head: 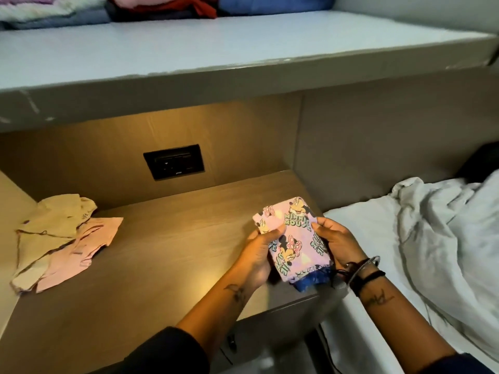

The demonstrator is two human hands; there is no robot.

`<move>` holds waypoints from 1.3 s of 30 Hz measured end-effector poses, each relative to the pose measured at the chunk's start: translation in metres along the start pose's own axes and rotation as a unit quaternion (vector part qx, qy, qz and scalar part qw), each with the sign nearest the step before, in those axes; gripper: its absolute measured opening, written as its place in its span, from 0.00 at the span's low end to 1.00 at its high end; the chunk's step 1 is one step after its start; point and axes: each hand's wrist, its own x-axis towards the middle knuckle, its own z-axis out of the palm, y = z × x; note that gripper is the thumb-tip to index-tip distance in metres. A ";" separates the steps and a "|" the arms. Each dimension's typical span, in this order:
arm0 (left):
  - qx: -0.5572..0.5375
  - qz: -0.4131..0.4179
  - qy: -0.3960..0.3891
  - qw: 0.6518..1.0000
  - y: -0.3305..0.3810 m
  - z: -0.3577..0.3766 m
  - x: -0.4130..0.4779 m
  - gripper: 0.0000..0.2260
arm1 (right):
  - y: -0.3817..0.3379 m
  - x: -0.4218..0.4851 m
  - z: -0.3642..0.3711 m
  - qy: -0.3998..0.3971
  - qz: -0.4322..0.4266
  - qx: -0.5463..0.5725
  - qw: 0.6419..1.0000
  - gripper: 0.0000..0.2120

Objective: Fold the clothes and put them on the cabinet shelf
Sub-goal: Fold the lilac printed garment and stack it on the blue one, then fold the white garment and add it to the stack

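Note:
A small pink garment printed with cartoon mice and a blue trim [293, 240] is folded into a compact rectangle. My left hand [260, 251] grips its left edge and my right hand [333, 242] grips its right edge, holding it just above the right end of the wooden counter [172, 238]. Two unfolded pieces, one beige [51, 225] and one pale pink [89, 247], lie crumpled at the counter's left end. Above, the grey cabinet shelf [243, 47] carries folded clothes [151, 8] at its back left.
A black socket panel [174, 161] is set in the wall behind the counter. To the right lies a bed with a white sheet [372, 238] and a rumpled grey blanket [453, 238]. The shelf's front edge overhangs the counter.

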 end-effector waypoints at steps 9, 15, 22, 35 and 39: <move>0.284 0.006 0.088 0.955 -0.019 0.004 0.025 0.19 | 0.031 0.024 -0.026 0.121 -0.055 -0.382 0.914 0.07; 0.329 0.011 0.130 0.935 -0.002 -0.039 0.002 0.18 | 0.034 0.014 0.001 0.156 -0.167 -0.635 0.738 0.15; 0.596 0.110 0.366 0.706 0.091 -0.197 -0.070 0.17 | 0.048 0.005 0.142 -0.007 -0.258 -0.647 0.717 0.18; 0.829 -0.013 0.443 0.342 0.214 -0.363 -0.132 0.23 | 0.102 0.010 0.409 -0.262 -0.283 -0.667 0.638 0.17; 0.829 0.067 0.428 0.353 0.216 -0.377 -0.135 0.21 | 0.106 0.018 0.426 -0.242 -0.276 -0.675 0.640 0.17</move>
